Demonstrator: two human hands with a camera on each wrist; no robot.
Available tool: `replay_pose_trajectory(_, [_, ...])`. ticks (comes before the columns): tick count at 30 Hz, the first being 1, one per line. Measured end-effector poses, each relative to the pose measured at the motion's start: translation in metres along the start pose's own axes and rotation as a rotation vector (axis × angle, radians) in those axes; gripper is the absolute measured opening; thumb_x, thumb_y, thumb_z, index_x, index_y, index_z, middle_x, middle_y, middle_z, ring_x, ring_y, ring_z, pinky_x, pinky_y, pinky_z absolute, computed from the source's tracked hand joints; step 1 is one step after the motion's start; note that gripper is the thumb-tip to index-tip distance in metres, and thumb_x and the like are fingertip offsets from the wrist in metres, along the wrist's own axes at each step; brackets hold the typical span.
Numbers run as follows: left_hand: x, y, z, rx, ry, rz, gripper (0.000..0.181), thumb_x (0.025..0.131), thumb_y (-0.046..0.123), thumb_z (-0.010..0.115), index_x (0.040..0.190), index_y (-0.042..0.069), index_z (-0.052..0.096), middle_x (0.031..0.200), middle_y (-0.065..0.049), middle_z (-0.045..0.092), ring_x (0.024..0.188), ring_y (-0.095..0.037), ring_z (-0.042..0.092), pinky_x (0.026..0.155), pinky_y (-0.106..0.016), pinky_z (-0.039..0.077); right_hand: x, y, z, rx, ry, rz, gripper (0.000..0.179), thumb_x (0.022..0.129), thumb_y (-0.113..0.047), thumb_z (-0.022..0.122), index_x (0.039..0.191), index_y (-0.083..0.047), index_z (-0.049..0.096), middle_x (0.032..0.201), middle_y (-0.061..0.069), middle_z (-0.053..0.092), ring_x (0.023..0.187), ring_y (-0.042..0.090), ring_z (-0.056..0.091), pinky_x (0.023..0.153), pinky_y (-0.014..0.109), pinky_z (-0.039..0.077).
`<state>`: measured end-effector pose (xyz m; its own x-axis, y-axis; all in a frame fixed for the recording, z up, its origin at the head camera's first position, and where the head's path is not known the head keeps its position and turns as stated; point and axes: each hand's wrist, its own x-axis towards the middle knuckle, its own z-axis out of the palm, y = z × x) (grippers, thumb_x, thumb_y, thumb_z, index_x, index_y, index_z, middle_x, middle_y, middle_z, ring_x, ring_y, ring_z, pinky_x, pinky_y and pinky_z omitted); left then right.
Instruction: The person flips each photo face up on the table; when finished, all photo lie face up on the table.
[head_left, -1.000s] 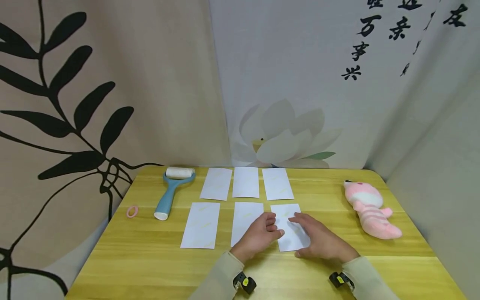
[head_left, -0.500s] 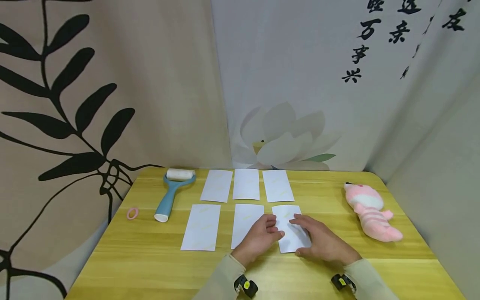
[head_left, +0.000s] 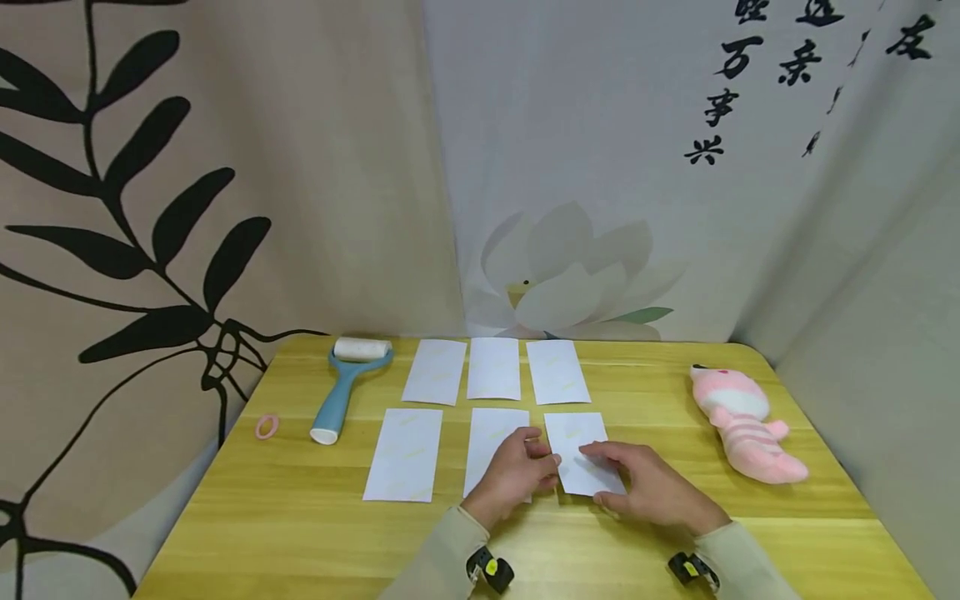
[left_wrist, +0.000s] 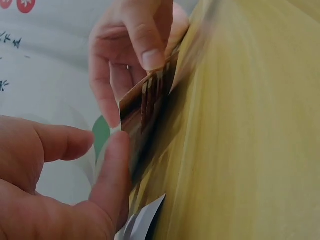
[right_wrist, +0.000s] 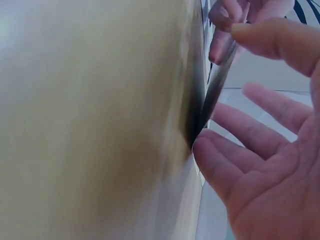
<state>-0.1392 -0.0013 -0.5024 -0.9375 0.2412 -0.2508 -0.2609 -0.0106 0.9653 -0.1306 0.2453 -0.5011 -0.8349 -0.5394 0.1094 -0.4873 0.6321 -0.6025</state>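
Observation:
In the head view, a white card [head_left: 583, 467] at the near right of two rows is tilted, its near edge raised off the table. My right hand [head_left: 656, 492] pinches it by its right side and near corner, thumb at the near edge. At its left edge is my left hand [head_left: 513, 475], fingers loosely bent. In the left wrist view, the left thumb [left_wrist: 116, 155] touches the edge of the card [left_wrist: 150, 112], while the index finger stays apart. The card's underside looks dark and glossy. Beside the left hand lies another card [head_left: 491, 442], partly covered by it.
Several more white cards lie flat, such as the near-left card [head_left: 403, 454] and the far-middle card [head_left: 493, 368]. A blue-handled lint roller [head_left: 341, 396] and a pink ring [head_left: 266, 427] lie left. A pink plush toy [head_left: 746, 425] lies right on the wooden table [head_left: 300, 525].
The near-right card's near edge has come up from the table. My right hand has shifted slightly right and now pinches it; the left hand has moved slightly left, its fingers at the card's edge.

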Motion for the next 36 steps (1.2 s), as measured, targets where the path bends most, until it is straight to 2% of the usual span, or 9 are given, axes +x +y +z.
replay_pose_trajectory(5, [0.001,-0.001,0.0,-0.02,0.003,-0.02,0.066,0.094,0.004,0.076,0.15,-0.009,0.043,0.108,-0.014,0.067,0.075,-0.018,0.066,0.068,-0.034,0.065,-0.002,-0.002,0.002,-0.013,-0.007,-0.003,0.056,0.086,-0.023,0.088,0.137,-0.013,0.068,0.136,0.003,0.071,0.116,0.018,0.068,0.098,0.035,0.058])
replay_pose_trajectory(12, [-0.002,-0.003,0.006,-0.109,-0.1,-0.052,0.059,0.095,0.0,0.073,0.147,-0.012,0.048,0.102,-0.009,0.062,0.079,-0.018,0.069,0.071,-0.031,0.065,-0.003,-0.005,0.005,-0.002,-0.003,-0.075,0.054,0.086,-0.021,0.089,0.135,-0.017,0.068,0.129,0.0,0.072,0.107,0.015,0.067,0.092,0.034,0.058])
replay_pose_trajectory(15, [-0.003,-0.002,0.008,-0.113,-0.109,-0.042,0.058,0.095,-0.002,0.072,0.147,-0.009,0.049,0.101,-0.008,0.058,0.079,-0.018,0.068,0.07,-0.029,0.065,-0.002,-0.007,0.005,-0.001,0.028,-0.093,0.053,0.086,-0.022,0.089,0.134,-0.017,0.067,0.128,0.0,0.072,0.106,0.015,0.067,0.091,0.036,0.059])
replay_pose_trajectory(20, [-0.006,0.0,0.006,-0.12,-0.099,-0.029,0.061,0.095,-0.003,0.071,0.152,0.001,0.05,0.109,-0.012,0.058,0.082,-0.02,0.068,0.068,-0.028,0.064,0.0,-0.011,0.004,0.135,0.036,-0.041,0.047,0.095,-0.024,0.082,0.138,-0.012,0.065,0.138,0.007,0.067,0.121,0.025,0.066,0.093,0.04,0.063])
replay_pose_trajectory(24, [-0.008,0.002,0.003,-0.134,-0.14,-0.019,0.068,0.096,0.0,0.072,0.158,0.012,0.047,0.121,-0.014,0.062,0.088,-0.021,0.072,0.07,-0.029,0.064,0.004,-0.018,0.003,0.21,0.054,-0.021,0.043,0.101,-0.023,0.075,0.139,-0.009,0.064,0.144,0.014,0.064,0.126,0.032,0.063,0.088,0.035,0.065])
replay_pose_trajectory(29, [-0.01,0.007,0.003,-0.164,-0.199,0.004,0.071,0.1,0.011,0.072,0.163,0.023,0.042,0.141,-0.015,0.059,0.101,-0.023,0.073,0.075,-0.032,0.065,0.01,-0.031,0.001,0.235,0.112,0.016,0.038,0.105,-0.023,0.07,0.14,-0.011,0.065,0.138,0.012,0.067,0.123,0.036,0.066,0.081,0.027,0.064])
replay_pose_trajectory(32, [-0.011,0.011,0.004,-0.198,-0.226,0.016,0.069,0.102,0.018,0.072,0.163,0.026,0.041,0.147,-0.016,0.055,0.107,-0.024,0.073,0.078,-0.034,0.065,0.013,-0.037,-0.001,0.238,0.139,0.07,0.037,0.108,-0.028,0.063,0.141,-0.011,0.064,0.134,0.009,0.07,0.114,0.031,0.071,0.079,0.026,0.063])
replay_pose_trajectory(36, [-0.011,0.015,0.006,-0.184,-0.234,0.051,0.064,0.104,0.023,0.07,0.161,0.031,0.044,0.147,-0.015,0.054,0.107,-0.023,0.071,0.081,-0.034,0.065,0.017,-0.043,-0.004,0.23,0.178,0.106,0.038,0.112,-0.029,0.055,0.143,-0.009,0.062,0.129,0.006,0.074,0.11,0.025,0.074,0.085,0.029,0.062])
